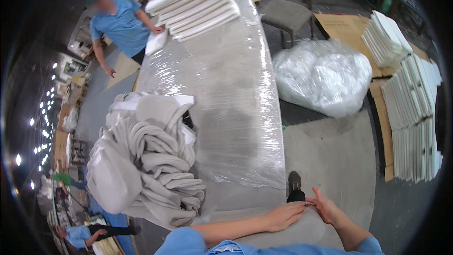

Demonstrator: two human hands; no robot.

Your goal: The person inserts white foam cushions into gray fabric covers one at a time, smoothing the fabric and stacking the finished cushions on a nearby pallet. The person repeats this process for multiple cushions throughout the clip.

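A grey padded fabric piece [302, 231] with a rounded end lies at the near edge, just in front of me. My left hand [285, 215] rests flat on it, fingers stretched out to the right. At its right end, my right hand [326, 208] has its thumb and fingers apart, touching the edge close to my left fingertips. Neither hand visibly grips the fabric. To the left, a heaped pile of grey fabric pieces [155, 160], folded and bunched together, lies on the plastic-wrapped table [236, 89].
Folded white padded pieces [198, 4] are stacked at the table's far end, beside a co-worker [120, 26]. A bulging clear plastic bag [323, 78] lies right of the table, near a chair [288, 14]. White stacks [410, 108] stand on cardboard further right.
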